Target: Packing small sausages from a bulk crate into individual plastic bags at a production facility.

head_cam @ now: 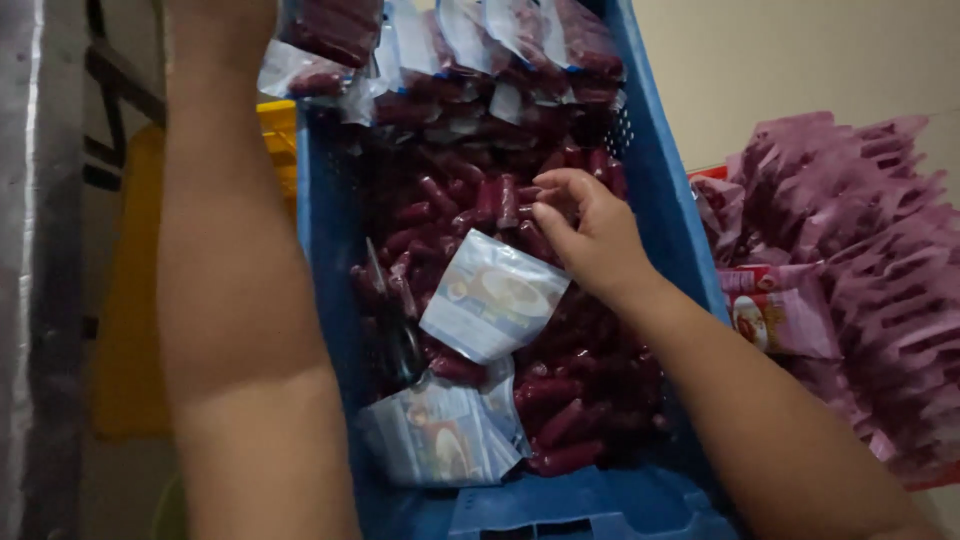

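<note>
Right hand (585, 230) reaching forward and down from lower right, forearm bare, fingers curled inward, thumb tucked close to fingertips in a loose pinch. Left forearm raised straight up along the left side, bare; left hand cut off at top edge.

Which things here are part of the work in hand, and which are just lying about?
In hand:
right hand
loose red sausages
blue crate
clear printed pouches
filled packs
left arm

Lying about:
pink wrapper stack
yellow crate
</note>
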